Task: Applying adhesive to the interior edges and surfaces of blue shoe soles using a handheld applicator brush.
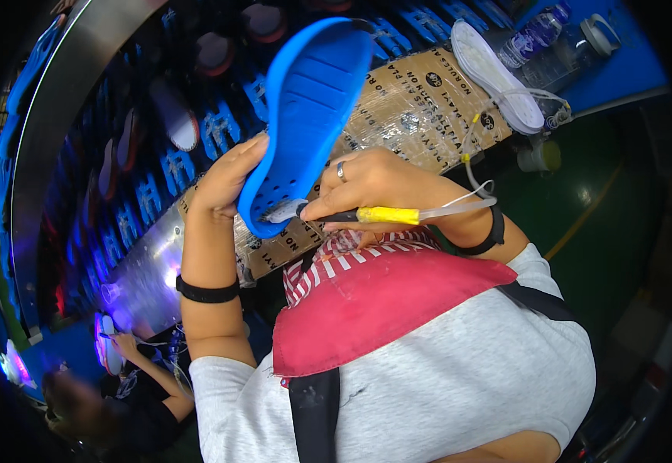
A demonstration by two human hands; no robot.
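My left hand (226,179) grips a bright blue shoe sole (305,108) by its left edge, holding it up with the grooved underside facing me. My right hand (382,185), a ring on one finger, pinches a brush tool (351,214) with a black and yellow handle and a clear tube running off its back end. The brush's white bristle tip touches the lower end of the blue sole. Both wrists wear black bands.
A cardboard-covered bench (421,100) lies behind the hands, with a white sole (494,73) on it and two clear plastic bottles (552,38) on a blue surface. A conveyor of blue holders (174,166) carrying soles runs at left. Another person (120,386) works at lower left.
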